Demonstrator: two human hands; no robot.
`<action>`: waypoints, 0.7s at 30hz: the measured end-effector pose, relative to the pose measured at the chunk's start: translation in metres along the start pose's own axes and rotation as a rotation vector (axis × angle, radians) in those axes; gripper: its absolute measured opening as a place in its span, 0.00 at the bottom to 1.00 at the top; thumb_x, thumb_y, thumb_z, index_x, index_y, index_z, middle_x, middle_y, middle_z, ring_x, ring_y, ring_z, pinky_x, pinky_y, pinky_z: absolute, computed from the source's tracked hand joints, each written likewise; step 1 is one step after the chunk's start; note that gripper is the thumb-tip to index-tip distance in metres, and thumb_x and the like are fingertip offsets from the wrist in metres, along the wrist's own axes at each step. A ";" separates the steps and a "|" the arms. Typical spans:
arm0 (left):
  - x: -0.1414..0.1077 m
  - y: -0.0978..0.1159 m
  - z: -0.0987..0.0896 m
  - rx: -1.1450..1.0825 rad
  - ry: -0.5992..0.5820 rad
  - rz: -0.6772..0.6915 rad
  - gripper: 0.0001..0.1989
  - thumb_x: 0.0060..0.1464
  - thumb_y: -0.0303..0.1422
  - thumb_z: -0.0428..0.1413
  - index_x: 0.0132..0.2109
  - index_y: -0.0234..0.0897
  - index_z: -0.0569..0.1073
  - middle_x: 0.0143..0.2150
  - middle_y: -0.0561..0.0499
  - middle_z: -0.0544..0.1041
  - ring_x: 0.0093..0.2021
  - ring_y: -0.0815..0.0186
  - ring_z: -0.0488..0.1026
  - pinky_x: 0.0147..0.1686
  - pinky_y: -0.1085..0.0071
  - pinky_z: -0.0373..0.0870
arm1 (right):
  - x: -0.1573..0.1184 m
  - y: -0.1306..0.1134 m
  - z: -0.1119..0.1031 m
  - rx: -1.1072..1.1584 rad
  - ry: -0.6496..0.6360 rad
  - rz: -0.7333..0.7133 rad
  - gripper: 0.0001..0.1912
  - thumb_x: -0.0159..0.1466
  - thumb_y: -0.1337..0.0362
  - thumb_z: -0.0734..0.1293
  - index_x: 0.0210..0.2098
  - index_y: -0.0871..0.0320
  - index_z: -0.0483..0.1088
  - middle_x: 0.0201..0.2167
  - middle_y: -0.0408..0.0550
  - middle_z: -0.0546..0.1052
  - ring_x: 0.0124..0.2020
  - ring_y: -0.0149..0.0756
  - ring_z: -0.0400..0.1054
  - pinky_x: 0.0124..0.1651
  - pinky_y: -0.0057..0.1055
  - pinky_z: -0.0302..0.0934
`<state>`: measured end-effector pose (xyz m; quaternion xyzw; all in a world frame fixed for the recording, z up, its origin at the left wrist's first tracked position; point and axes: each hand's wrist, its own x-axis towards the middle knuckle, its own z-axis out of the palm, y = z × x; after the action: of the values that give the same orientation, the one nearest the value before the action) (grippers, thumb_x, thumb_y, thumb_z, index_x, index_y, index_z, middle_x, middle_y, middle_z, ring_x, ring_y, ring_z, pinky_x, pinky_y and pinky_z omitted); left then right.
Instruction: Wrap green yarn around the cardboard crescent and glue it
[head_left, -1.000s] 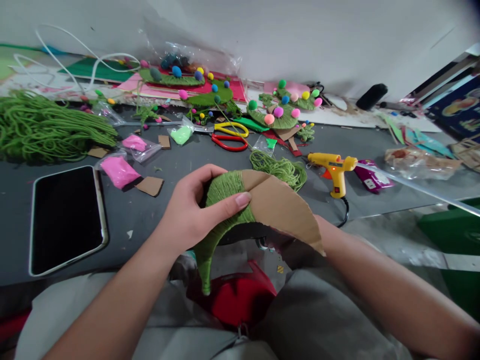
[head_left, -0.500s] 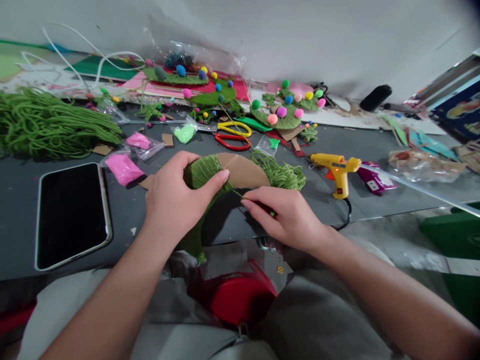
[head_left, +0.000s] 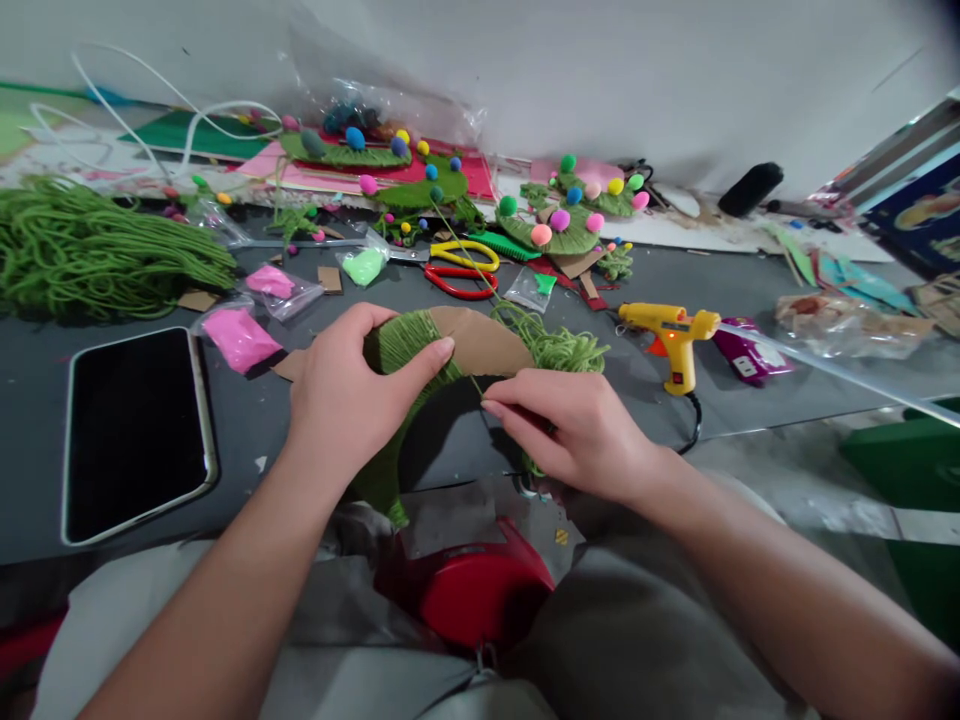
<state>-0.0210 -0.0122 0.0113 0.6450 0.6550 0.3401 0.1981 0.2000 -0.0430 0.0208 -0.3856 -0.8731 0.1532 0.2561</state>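
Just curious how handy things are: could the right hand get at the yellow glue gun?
Probably yes: the right hand is near the yellow glue gun, and nothing seems to stand between them. It pinches a green yarn strand, so it must likely let go first.

The bare left forearm [head_left: 232, 560] and bare right forearm [head_left: 757, 545] slanted inward from the 2 lower corners. The bare left hand [head_left: 341, 385] was clasped, its thumb [head_left: 424, 372] stretched rightward on the near side, the other fingertips hidden. The bare right hand [head_left: 577, 425] sat slightly lower, knuckles up, thumb and forefinger pinched together, pointing left. The 2 hands were near each other but apart.
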 end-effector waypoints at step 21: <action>0.000 0.004 -0.007 -0.056 -0.550 0.239 0.22 0.51 0.52 0.61 0.47 0.45 0.74 0.43 0.54 0.78 0.41 0.60 0.73 0.41 0.66 0.67 | 0.020 0.026 -0.021 0.000 0.058 -0.086 0.12 0.68 0.57 0.67 0.34 0.59 0.74 0.29 0.45 0.74 0.31 0.30 0.65 0.34 0.28 0.56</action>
<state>-0.0229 -0.0134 0.0189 0.7798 0.4864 0.1914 0.3444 0.2155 -0.0093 0.0328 -0.3520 -0.8811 0.1307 0.2875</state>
